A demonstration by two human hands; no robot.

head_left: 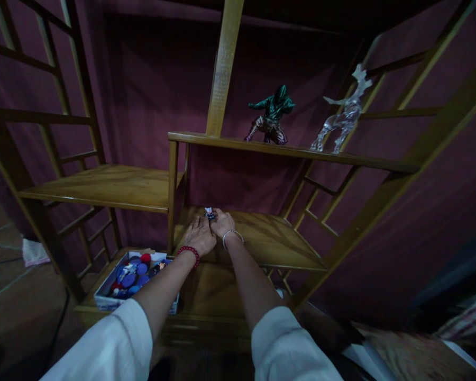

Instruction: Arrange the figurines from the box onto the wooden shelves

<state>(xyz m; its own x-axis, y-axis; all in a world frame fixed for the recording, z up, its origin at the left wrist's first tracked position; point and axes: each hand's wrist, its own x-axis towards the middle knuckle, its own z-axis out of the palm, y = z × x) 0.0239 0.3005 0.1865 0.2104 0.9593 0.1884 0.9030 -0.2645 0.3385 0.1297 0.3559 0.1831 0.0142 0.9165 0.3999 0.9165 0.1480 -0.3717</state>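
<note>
A small toy figurine (209, 212) with a whitish head and dark body is upright at the middle shelf board (262, 238), near its left side. My right hand (222, 223) has its fingers closed at the figurine's right side. Close against it on the left is my left hand (200, 236), back upward, fingers stretched forward and somewhat apart, the fingertips at the figurine's lower edge. Whether those left fingertips press on it is hard to see. The figurine's base is partly hidden by the fingers.
Lower left, an open box (113, 280) holds blue and red round pieces and small figures. On the upper board stand a green crouching figure (275, 114) and a clear deer figurine (343, 119). An upright post (173, 196) rises left of my hands; another shelf (103, 185) lies beyond it.
</note>
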